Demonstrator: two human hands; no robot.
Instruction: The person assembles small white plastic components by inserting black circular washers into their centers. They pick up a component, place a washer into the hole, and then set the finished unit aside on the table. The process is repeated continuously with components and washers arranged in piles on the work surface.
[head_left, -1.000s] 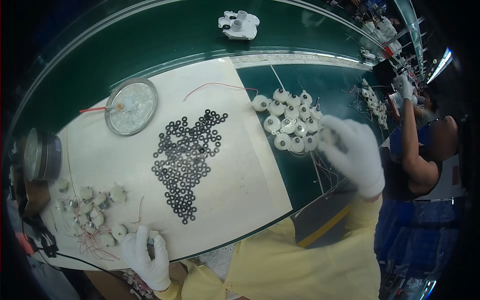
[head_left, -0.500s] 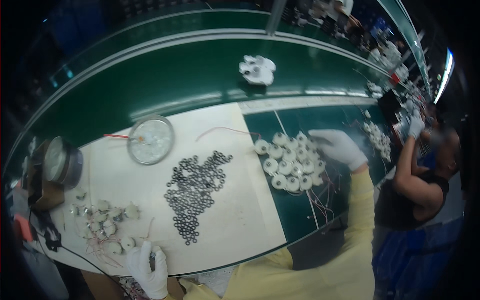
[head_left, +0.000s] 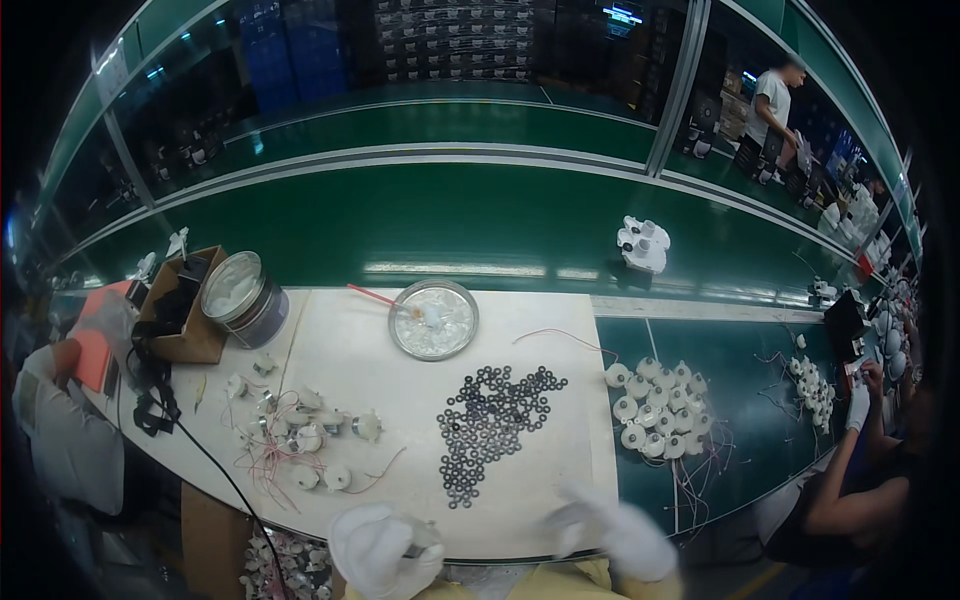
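Note:
At the near edge of the white board (head_left: 545,440), my left hand (head_left: 380,552), in a white glove, is closed around a small pale motor (head_left: 424,538), mostly hidden by the fingers. My right hand (head_left: 618,535), also gloved, is blurred over the board's near right corner. Its fingers look stretched out and apart, with nothing visible in them. Between and beyond the hands lies a spread of small black rings (head_left: 485,425). Several white motors with pink wires (head_left: 305,440) lie loose to the left. A tight cluster of similar white motors (head_left: 658,410) stands on the green surface to the right.
A round dish (head_left: 434,320) of pale paste holds a red stick. A tin (head_left: 245,300) and a cardboard box (head_left: 190,310) stand at left, with a black cable (head_left: 215,465) nearby. A white part (head_left: 643,245) sits on the green belt (head_left: 480,215). Co-workers are on both sides.
My right hand has come from the motor cluster at the right back to the board's near edge. The left hand still grips the motor. The head view has turned.

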